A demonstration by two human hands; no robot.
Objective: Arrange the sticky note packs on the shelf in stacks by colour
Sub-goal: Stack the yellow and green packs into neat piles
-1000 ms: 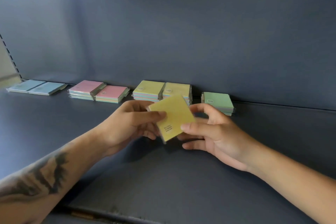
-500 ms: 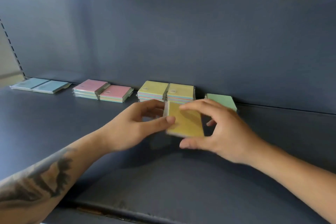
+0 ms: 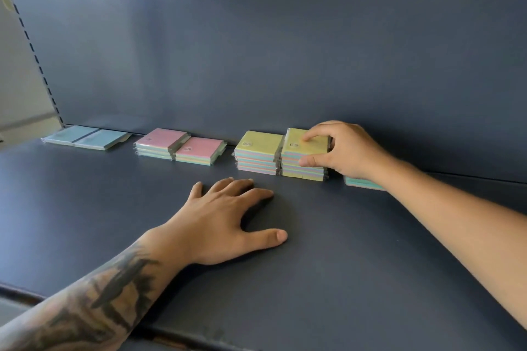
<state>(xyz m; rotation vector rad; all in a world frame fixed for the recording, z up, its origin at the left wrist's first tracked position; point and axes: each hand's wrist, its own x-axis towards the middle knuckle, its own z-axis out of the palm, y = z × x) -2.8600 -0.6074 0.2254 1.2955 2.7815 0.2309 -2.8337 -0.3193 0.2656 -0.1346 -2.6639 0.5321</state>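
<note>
On the dark shelf (image 3: 342, 251), sticky note packs stand in a row along the back panel. Two yellow-topped stacks sit side by side: the left yellow stack (image 3: 258, 151) and the right yellow stack (image 3: 302, 158). My right hand (image 3: 339, 149) grips the top yellow pack (image 3: 296, 145) on the right stack, thumb on its front edge, fingers on top. My left hand (image 3: 225, 222) lies flat on the shelf in front of the stacks, fingers spread, holding nothing. Pink stacks (image 3: 179, 147) and flat blue packs (image 3: 85, 138) lie further left. A green stack (image 3: 362, 182) shows partly behind my right wrist.
The shelf's upright back panel (image 3: 285, 65) rises directly behind the stacks. A perforated upright post (image 3: 34, 57) borders the left end. The shelf's front lip (image 3: 199, 336) runs under my forearms. Windows and a slatted ceiling show above.
The yellow pack held between both hands has moved back onto the right yellow stack with my right hand. My left hand has let go and dropped flat onto the shelf.
</note>
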